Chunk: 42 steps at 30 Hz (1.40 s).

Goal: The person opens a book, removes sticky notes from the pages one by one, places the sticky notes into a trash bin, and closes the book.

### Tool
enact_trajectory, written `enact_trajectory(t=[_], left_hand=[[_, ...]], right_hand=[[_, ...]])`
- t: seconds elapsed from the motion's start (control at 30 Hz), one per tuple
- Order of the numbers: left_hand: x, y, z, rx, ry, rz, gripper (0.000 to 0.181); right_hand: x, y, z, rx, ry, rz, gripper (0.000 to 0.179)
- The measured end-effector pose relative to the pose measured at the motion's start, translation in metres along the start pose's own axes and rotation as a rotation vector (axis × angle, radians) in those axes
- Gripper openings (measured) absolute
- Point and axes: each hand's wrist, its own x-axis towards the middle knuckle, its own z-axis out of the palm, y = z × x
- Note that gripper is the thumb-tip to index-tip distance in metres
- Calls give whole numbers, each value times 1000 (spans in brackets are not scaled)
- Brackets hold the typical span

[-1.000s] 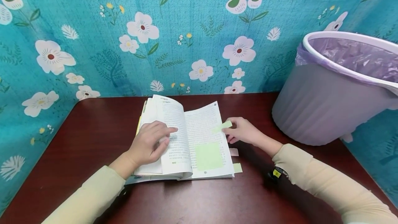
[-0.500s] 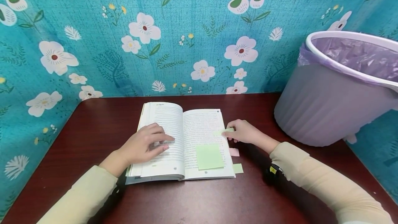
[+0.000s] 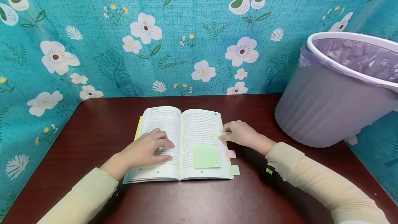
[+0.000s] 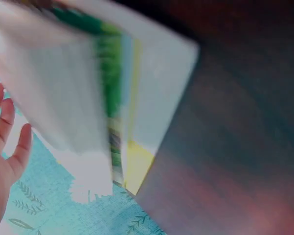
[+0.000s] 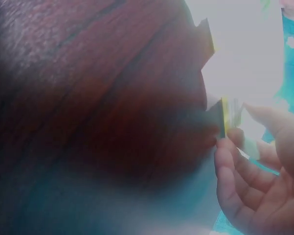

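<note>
An open book (image 3: pixel 164 123) lies on the dark table, its printed pages spread to both sides. My left hand (image 3: pixel 146 151) is over the left page, fingers loosely bent and apart; in the left wrist view, its fingers (image 4: pixel 23 147) are spread beside the book's page block (image 4: pixel 63 98). At the right edge of the book, my right hand (image 3: pixel 240 134) grips the pages and cover, thumb on top and the other fingers beneath. A narrow pale green sticky strip (image 3: pixel 217 134) crosses the page edge by the thumb. A square green sticky note (image 3: pixel 206 156) is stuck lower on the right page.
Below the right hand, a pink tab (image 3: pixel 230 154) and a green tab (image 3: pixel 235 170) stick out from the book. A grey trash bin (image 3: pixel 323 103) with a purple liner stands at the right of the table (image 3: pixel 192 203). Behind is a blue floral cloth (image 3: pixel 174 27).
The raised left pages have come down and the book lies flatter, with yellow cover edges showing on both sides. My left hand has shifted slightly nearer me, and the right slightly leftward.
</note>
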Motion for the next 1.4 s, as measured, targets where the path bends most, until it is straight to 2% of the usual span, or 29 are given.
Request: enact_trajectory(t=[0.13, 0.27, 0.33, 0.53, 0.8, 1.17, 1.4], left_hand=[[2, 6, 2, 4, -35, -2, 25], [6, 12, 5, 25, -43, 49, 26], [9, 16, 7, 19, -77, 57, 32], [8, 25, 12, -32, -196, 2, 51], [10, 30, 12, -47, -222, -45, 54], [17, 41, 14, 7, -261, -85, 53], [18, 43, 15, -13, -284, -112, 52]], right_hand=[[0, -4, -1, -25, 35, -48, 18], [-2, -11, -2, -61, 72, -83, 19], [-3, -14, -2, -76, 74, -81, 20], [-4, -14, 1, -69, 51, -57, 22], [-4, -7, 1, -51, 54, -52, 22], [-6, 0, 0, -57, 81, -59, 22], [-9, 7, 1, -62, 116, -68, 17]])
